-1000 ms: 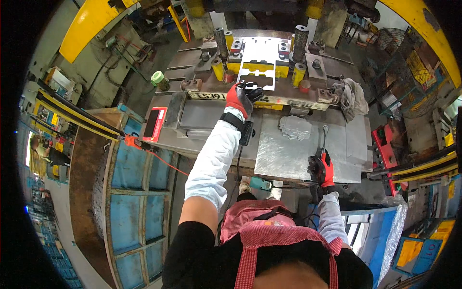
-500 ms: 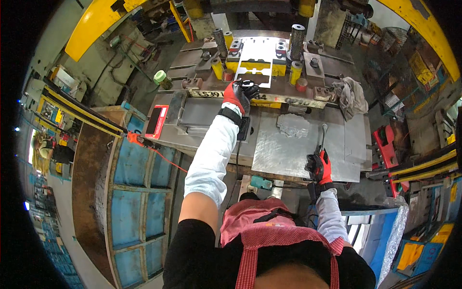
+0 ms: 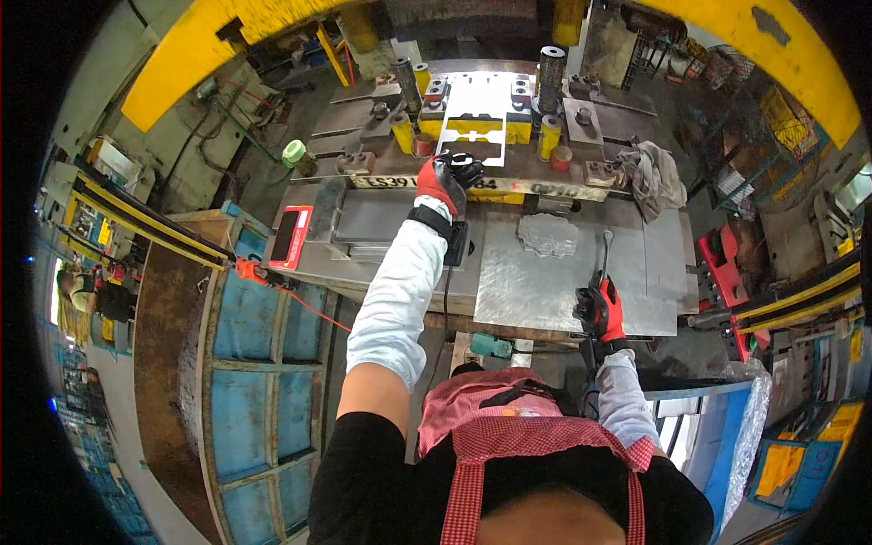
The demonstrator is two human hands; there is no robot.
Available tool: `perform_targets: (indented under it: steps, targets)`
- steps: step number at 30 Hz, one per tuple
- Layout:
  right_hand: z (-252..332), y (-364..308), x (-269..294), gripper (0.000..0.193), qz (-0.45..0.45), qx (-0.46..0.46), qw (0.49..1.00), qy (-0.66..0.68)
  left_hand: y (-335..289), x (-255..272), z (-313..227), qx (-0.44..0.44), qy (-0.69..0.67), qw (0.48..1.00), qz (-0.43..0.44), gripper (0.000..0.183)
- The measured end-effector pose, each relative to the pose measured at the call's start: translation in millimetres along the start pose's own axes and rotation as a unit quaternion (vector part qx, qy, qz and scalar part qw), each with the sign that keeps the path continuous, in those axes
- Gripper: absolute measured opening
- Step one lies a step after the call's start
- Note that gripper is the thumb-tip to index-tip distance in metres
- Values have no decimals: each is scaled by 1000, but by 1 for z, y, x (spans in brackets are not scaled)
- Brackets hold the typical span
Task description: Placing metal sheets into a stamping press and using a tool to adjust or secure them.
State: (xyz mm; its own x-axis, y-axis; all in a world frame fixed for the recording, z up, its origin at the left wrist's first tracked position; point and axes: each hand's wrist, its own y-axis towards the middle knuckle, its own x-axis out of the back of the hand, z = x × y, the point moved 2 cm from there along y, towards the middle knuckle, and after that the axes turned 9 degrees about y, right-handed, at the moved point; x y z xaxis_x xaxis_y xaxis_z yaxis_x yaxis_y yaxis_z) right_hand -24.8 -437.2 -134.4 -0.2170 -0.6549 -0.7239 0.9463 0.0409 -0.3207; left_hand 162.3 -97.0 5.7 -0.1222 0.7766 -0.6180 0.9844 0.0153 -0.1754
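My left hand (image 3: 447, 183), in a red and black glove, reaches to the near edge of the die on the press bed. Its fingers are curled by the near corner of a bright cut-out metal sheet (image 3: 479, 95); whether they grip the sheet is hidden. Below that wrist is a black box (image 3: 459, 245) with a cable. My right hand (image 3: 599, 311), gloved alike, is closed round a slim metal rod tool (image 3: 607, 259) with a rounded end, pointing away from me over a flat metal plate (image 3: 518, 286). Farther along the plate lies a stack of jagged-edged metal pieces (image 3: 548, 234).
Guide posts (image 3: 550, 82) and yellow cylinders (image 3: 549, 138) flank the sheet. A grey rag (image 3: 658, 180) hangs at the right. Flat grey sheets (image 3: 377, 216) and a red-framed dark panel (image 3: 292, 236) lie left. A blue-panelled bin (image 3: 243, 400) stands lower left.
The whole view has shifted slightly, with the yellow press arch coming lower into the picture. Both hands keep nearly the same places, and the right still holds the rod tool.
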Motion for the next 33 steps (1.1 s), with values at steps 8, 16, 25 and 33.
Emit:
perform_targets:
  steps: [8, 16, 25, 33]
  targets:
    - [-2, 2, 2, 16, -2, 2, 1000, -5, -2, -1, 0, 8, -20, 1000, 20, 36]
    - [6, -5, -5, 22, -15, 6, 1000, -1, -3, -9, 2, 9, 44, 999, 31, 38]
    - [-3, 8, 18, 27, 22, 12, 998, -63, 0, 0, 1, -40, 20, 999, 6, 33]
    - [0, -2, -10, 13, -44, 44, 993, -99, 2, 2, -2, 8, -4, 1000, 4, 32]
